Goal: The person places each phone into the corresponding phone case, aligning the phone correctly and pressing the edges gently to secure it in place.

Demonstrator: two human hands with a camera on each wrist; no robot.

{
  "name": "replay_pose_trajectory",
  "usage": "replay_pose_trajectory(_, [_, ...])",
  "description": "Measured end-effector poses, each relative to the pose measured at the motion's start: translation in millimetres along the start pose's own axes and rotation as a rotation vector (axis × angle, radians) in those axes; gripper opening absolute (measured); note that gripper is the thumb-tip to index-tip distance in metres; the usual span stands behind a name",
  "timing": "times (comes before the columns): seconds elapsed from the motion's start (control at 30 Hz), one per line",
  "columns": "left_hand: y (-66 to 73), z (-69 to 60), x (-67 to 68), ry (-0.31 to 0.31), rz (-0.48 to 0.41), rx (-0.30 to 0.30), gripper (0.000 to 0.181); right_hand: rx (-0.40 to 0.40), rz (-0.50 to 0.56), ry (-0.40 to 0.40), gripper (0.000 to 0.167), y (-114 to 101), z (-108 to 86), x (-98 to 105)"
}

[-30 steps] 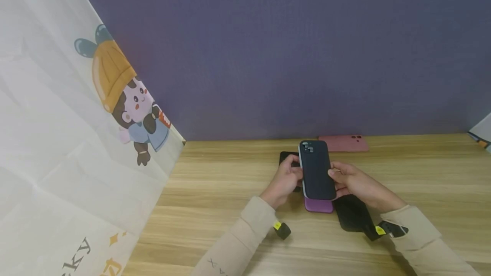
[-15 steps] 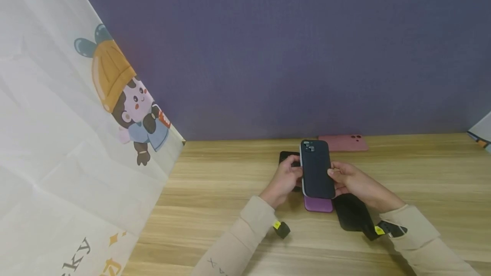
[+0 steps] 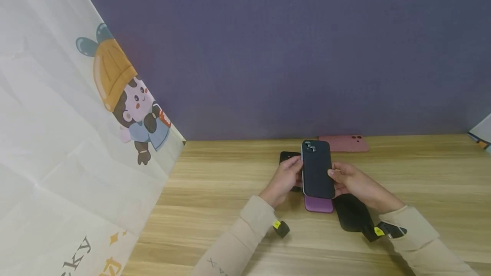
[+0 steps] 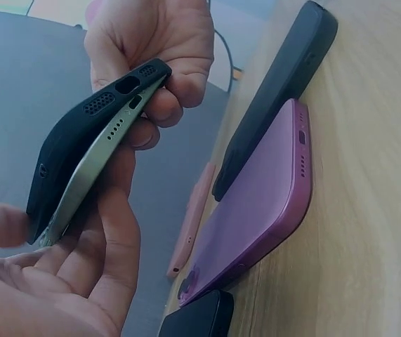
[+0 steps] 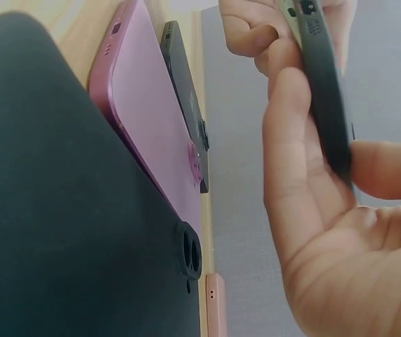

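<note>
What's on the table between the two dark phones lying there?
A purple phone lies between the near dark phone and the far dark phone, plain in the right wrist view.

I cannot tell if this screened-off place is a home or an office; I see a wood-grain desk [image 3: 215, 182], a plain bluish panel [image 3: 268, 54] behind it, and a cartoon-printed white sheet [image 3: 46, 118] at left.
</note>
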State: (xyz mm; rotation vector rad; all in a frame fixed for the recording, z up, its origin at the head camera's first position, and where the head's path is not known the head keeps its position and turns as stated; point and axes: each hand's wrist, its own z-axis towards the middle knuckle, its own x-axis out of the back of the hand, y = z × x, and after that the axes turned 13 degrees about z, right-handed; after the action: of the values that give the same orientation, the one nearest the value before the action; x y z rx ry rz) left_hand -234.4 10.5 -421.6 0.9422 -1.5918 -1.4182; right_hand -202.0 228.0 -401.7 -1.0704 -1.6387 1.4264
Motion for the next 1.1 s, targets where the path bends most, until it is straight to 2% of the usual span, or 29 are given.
replay_pose_trajectory(0.3, [2.3,-1.5,-0.2,-0.017,0.066,0.007,0.038,-0.008,-0.018,0.021,0.044,-1.3,0.6,1.1])
replay_pose_trajectory(0.53, [3.1,-4.4,-0.5,-0.037,0.151,0.032,0.054,-0.015,-0.013,0.027,0.044,-1.2,0.5,1.7])
replay_pose_trajectory(0.67, [3.3,-5.4,-0.2,-0.064,0.166,0.04,0.062,-0.004,-0.012,0.022,0.04,-1.4,1.5,2.8])
replay_pose_trajectory(0.93, [1.5,-7.2,1.8,-0.099,0.24,0.038,0.083,0.007,-0.006,0.011,0.04,-0.6,1.7,4.2])
replay_pose_trajectory(1.1, [0.7,-8.1,2.0,-0.117,0.251,0.029,0.087,0.009,-0.012,0.011,0.041,-0.1,1.5,4.5])
